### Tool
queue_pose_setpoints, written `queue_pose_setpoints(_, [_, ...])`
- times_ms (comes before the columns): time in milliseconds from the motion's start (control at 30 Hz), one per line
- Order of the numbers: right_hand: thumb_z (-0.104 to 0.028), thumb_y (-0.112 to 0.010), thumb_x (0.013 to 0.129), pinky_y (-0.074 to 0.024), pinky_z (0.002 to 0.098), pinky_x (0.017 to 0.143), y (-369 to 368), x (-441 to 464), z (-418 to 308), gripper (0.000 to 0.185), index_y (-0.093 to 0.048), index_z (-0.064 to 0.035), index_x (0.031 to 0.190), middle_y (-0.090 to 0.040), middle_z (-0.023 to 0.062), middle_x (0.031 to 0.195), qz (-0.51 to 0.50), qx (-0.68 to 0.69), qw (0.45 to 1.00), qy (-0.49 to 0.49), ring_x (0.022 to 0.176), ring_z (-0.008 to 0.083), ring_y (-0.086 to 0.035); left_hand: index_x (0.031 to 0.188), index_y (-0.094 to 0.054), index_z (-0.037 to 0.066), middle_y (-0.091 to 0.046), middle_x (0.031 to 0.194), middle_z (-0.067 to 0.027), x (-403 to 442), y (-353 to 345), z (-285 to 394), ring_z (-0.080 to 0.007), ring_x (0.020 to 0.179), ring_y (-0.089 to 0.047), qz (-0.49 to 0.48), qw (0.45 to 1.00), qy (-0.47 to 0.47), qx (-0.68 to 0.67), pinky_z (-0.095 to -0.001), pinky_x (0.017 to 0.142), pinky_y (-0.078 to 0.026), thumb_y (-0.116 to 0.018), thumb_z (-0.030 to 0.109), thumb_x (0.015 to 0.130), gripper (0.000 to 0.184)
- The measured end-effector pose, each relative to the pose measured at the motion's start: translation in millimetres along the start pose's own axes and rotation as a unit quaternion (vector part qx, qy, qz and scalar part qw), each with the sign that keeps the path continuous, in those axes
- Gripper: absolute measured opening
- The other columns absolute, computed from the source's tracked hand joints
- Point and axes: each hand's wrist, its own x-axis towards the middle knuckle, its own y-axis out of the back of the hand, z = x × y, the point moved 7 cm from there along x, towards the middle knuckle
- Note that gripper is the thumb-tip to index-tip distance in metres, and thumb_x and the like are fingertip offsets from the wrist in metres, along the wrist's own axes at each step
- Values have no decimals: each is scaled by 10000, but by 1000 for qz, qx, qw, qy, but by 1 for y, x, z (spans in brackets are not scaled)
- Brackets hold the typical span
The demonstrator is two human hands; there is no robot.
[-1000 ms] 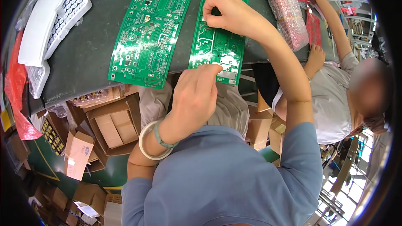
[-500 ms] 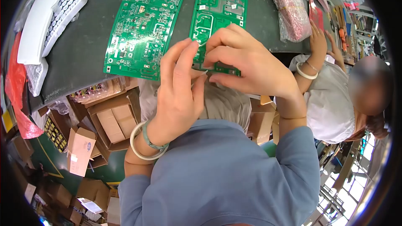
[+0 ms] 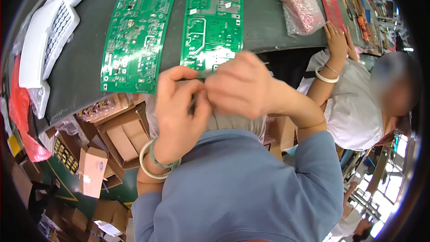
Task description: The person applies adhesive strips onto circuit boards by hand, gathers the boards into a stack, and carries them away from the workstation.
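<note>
My left hand [image 3: 181, 112] is raised at the table's near edge, its fingers curled and thumb and index finger close together. My right hand [image 3: 242, 87] is closed and blurred by motion, with its fingertips meeting those of the left hand. Whatever lies between the fingertips is hidden. Just beyond the hands lies a green circuit board [image 3: 214, 27] with several small white stickers [image 3: 228, 5] on it. To its left lies another green circuit board [image 3: 139, 31], densely covered in parts.
Bubble-wrapped packs [image 3: 298, 4] lie at the table's right, near a co-worker's hand [image 3: 336, 40]. White foam trays [image 3: 38, 49] and red bubble wrap [image 3: 20, 107] are on the left. Open cardboard boxes [image 3: 123, 136] stand below the table edge.
Both hands have drawn slightly towards me and closed together; the right fingers have curled in. A small white piece visible between the fingers is now hidden. The boards appear shifted left in view.
</note>
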Motion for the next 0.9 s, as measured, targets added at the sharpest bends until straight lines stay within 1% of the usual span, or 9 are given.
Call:
queue_pose_setpoints(33, [-93, -694, 560, -420, 369, 646, 3, -5, -10, 253, -603, -88, 795, -577, 34, 934, 6, 16, 1000, 25, 790, 224, -543, 844, -611, -4, -520, 1010, -141, 7, 7, 3, -217, 774, -573, 31, 996, -42, 67, -310, 663, -474, -643, -97, 722, 157])
queue_pose_setpoints(67, [-98, -692, 564, -422, 378, 645, 7, -9, -16, 252, -608, -91, 801, -582, 40, 942, 12, 32, 998, 50, 791, 228, -548, 851, -598, 4, -516, 988, -136, 4, 8, -16, -242, 842, -572, 47, 997, 50, -19, -327, 686, -479, -634, -92, 726, 162])
queue_pose_setpoints(133, [-52, -686, 604, -441, 387, 744, 7, -12, 25, 184, -584, -96, 750, -581, 64, 934, 6, 95, 988, -122, 897, 256, -565, 877, -595, 13, -530, 1056, -154, 12, -1, -5, -290, 966, -578, 38, 999, 8, -8, -357, 785, -472, -641, -74, 719, 186])
queue_pose_setpoints(200, [-7, -660, 705, -438, 306, 838, 12, -28, 87, 111, -589, -46, 781, -548, 100, 1060, 22, 152, 946, -286, 959, 232, -550, 897, -593, 13, -538, 1164, -169, 14, -30, 13, -334, 1132, -533, -41, 990, -90, 102, -416, 926, -419, -649, -30, 731, 180])
queue_pose_setpoints(233, [-37, -656, 750, -424, 265, 803, 10, -37, 111, 87, -598, -27, 814, -545, 84, 1069, 31, 154, 931, -329, 939, 187, -536, 914, -606, -2, -532, 1244, -165, 12, -46, 10, -335, 1231, -475, -82, 983, -103, 125, -462, 1017, -348, -630, -10, 733, 183])
queue_pose_setpoints(267, [-86, -655, 782, -412, 254, 762, 8, -43, 126, 88, -611, -36, 840, -541, 66, 1076, 14, 131, 928, -350, 905, 157, -519, 914, -606, -2, -532, 1244, -165, 11, -52, 5, -335, 1231, -475, -80, 983, -108, 123, -462, 1017, -348, -630, -10, 733, 183])
queue_pose_setpoints(700, [-142, -664, 786, -389, 233, 690, -8, -50, 147, 104, -635, -62, 845, -509, 29, 1033, 19, 137, 919, -369, 884, 124, -503, 890, -588, -10, -559, 1225, -159, 8, -64, -4, -338, 1221, -492, -109, 975, -112, 155, -476, 1010, -353, -636, -33, 750, 150])
queue_pose_setpoints(800, [-141, -665, 781, -391, 235, 683, -9, -49, 147, 106, -637, -59, 842, -505, 28, 1017, 20, 122, 923, -364, 880, 124, -502, 937, -614, -27, -562, 1206, -157, 7, -65, -4, -312, 1228, -485, -103, 973, -122, 165, -469, 1026, -338, -603, -19, 707, 231])
queue_pose_setpoints(900, [-139, -666, 779, -393, 237, 677, -10, -49, 148, 106, -639, -57, 840, -503, 29, 1006, 19, 117, 922, -369, 880, 124, -502, 886, -589, -11, -561, 1220, -160, 8, -64, -3, -338, 1222, -492, -102, 976, -112, 154, -475, 1011, -351, -635, -35, 747, 148])
